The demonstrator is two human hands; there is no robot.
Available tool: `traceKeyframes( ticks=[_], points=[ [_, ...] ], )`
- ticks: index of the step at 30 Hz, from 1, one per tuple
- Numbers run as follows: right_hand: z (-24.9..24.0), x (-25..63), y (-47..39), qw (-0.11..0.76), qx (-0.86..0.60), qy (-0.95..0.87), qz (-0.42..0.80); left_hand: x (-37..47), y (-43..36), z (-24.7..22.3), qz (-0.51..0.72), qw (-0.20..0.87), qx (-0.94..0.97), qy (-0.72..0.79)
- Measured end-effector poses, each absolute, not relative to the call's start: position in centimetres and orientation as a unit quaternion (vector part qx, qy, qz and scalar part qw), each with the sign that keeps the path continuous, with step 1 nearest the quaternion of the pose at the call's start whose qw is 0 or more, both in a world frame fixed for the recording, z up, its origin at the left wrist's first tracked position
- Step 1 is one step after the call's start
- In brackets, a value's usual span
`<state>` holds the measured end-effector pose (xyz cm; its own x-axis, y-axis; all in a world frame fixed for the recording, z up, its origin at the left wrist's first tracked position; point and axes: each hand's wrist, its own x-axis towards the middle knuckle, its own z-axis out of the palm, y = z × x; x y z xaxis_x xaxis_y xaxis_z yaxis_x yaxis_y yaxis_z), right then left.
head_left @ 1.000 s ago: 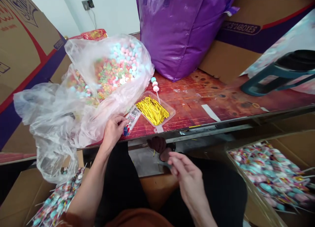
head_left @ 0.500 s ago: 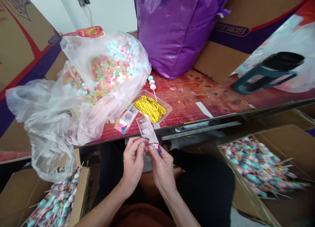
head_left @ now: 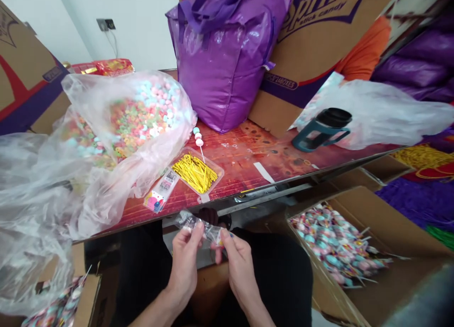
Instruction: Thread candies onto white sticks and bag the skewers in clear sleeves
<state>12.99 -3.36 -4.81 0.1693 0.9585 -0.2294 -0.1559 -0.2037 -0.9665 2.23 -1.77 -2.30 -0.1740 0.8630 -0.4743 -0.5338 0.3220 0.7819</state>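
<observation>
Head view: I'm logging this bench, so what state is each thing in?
Left hand, pinching the clear wrapper
Right hand, pinching it too
Clear wrapper, held off the table
Tray, open, holding gold ties
Lone candy stick, unwrapped
Plastic bag, slumped, holding loose candies
Purple bag, upright
Mug, standing on the table
Lower-right carton, open, partly filled with candy sticks

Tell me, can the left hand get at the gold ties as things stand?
Probably yes: the gold ties lie mostly uncovered in an open tray near the table edge. The left hand would likely have to let go of the clear wrapper first.
</observation>
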Motion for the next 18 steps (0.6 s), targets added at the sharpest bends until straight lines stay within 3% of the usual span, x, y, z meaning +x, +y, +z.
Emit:
traceKeyframes(
  ticks=[8, 15, 18],
  points=[
    [-2.2, 15.2, -2.2, 0.456, -0.583, -0.466, 0.485, 1.2, -0.4, 0.3, 0.589, 0.617, 0.160, 0.497],
    [3.2, 15.0, 5.6, 0.462, -0.592, -0.585, 0.305, -1.3, 3.0, 2.8, 0.706, 0.516, 0.100, 0.475],
    [4.4, 14.6, 12.1, 0.360, -0.640, -0.651, 0.192, -2.9, 4.3, 3.0, 0.726, 0.477, 0.087, 0.488]
  ],
)
